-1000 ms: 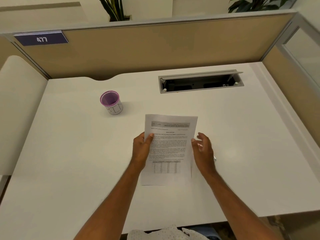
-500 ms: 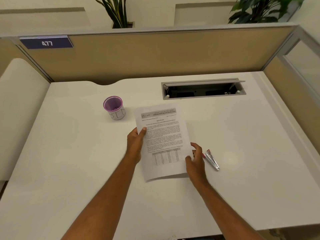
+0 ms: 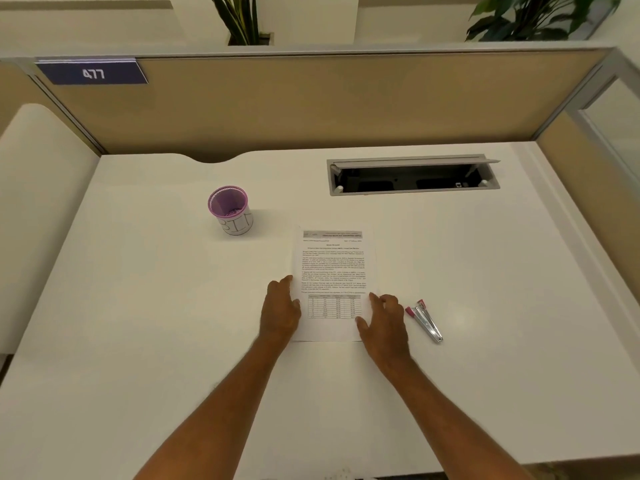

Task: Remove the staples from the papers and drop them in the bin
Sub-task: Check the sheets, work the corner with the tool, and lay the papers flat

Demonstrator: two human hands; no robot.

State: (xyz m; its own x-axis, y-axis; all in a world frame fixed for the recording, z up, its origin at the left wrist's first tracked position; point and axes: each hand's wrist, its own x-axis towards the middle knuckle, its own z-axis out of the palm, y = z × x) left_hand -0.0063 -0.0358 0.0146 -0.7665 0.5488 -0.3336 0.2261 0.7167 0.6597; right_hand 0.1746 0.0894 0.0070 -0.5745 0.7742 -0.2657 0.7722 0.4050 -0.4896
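Hands, left and right, lie open and flat on papers, gripping nothing; remover beside, bin apart. Unpinned sheets could tear under prying.

**A:** What surrounds the work area?

**B:** A white desk fills most of the view, with a curved notch cut into its far edge. A tan partition panel with a grey metal frame runs along the back and continues down the right side.

**A:** Anything mounted on it?

**B:** A dark blue sign at the upper left reads "477" in white.

**A:** And on the desk surface?

**B:** A grey-framed cable hatch is set into the desk toward the back right, its lid raised, the inside dark.

**A:** Beyond the partition?

**B:** Two leafy green plants: one near the middle, another at the upper right.
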